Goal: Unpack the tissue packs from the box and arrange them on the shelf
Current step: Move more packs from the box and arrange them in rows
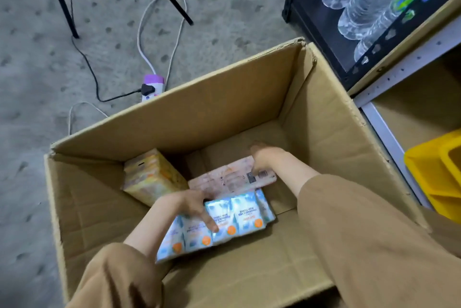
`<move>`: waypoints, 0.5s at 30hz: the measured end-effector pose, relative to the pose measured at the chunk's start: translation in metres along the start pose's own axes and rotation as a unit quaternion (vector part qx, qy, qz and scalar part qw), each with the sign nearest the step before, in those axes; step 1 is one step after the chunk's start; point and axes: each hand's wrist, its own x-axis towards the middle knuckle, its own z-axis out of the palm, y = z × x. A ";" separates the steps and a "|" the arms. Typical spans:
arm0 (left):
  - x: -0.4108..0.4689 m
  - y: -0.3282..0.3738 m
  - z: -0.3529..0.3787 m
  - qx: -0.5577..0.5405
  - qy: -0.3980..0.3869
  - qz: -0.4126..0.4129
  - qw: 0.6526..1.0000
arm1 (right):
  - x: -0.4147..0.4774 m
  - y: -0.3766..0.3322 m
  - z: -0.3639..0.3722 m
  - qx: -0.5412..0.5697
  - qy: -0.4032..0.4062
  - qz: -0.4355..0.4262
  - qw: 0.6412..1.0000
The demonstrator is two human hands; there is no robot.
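An open cardboard box (224,108) stands on the floor below me. Inside lie a blue-and-white multipack of mini tissues (232,218), a pale pink pack (229,178) behind it, and a yellow pack (149,178) tilted against the left wall. My left hand (192,205) rests on the blue pack's left part, fingers curled over its top. My right hand (262,158) reaches deep in and grips the pink pack's far edge. Both arms wear tan sleeves. The shelf (409,63) stands to the right of the box.
Several water bottles (369,1) lie on a black rack at the top right. A yellow bin (434,178) sits on the shelf's lower level. A power strip (152,88) with cables lies on the concrete floor behind the box, near black metal legs (62,1).
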 end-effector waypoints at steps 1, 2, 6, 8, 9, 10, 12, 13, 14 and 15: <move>0.002 0.001 0.005 -0.003 -0.011 -0.003 1.000 | 0.002 0.000 0.001 -0.009 -0.011 -0.001 1.000; 0.004 0.001 0.009 0.001 -0.018 -0.005 1.000 | 0.004 0.000 0.002 -0.018 -0.023 -0.001 1.000; 0.005 0.002 0.019 0.004 -0.004 0.004 1.000 | 0.010 0.008 0.012 -0.030 -0.019 -0.008 0.999; 0.004 0.000 0.020 -0.004 0.005 0.008 1.000 | 0.012 0.013 0.012 -0.024 -0.028 0.002 0.999; 0.004 0.001 0.020 -0.008 0.009 0.010 1.000 | 0.010 0.013 0.011 -0.028 -0.028 0.004 0.999; 0.004 0.001 0.020 -0.011 0.011 0.011 1.000 | 0.009 0.013 0.010 -0.038 -0.021 0.002 0.999; 0.004 0.002 0.019 -0.015 0.013 0.014 1.000 | 0.005 0.014 0.009 -0.063 0.025 -0.002 0.998; 0.004 0.002 0.019 -0.019 0.013 0.013 1.000 | 0.002 0.017 0.008 -0.069 0.059 0.001 0.996; 0.004 0.002 0.019 -0.022 0.013 0.013 1.000 | 0.000 0.023 0.008 -0.071 0.100 0.008 0.992; 0.005 0.001 0.019 -0.024 0.011 0.013 1.000 | -0.003 0.030 0.008 -0.079 0.143 0.013 0.986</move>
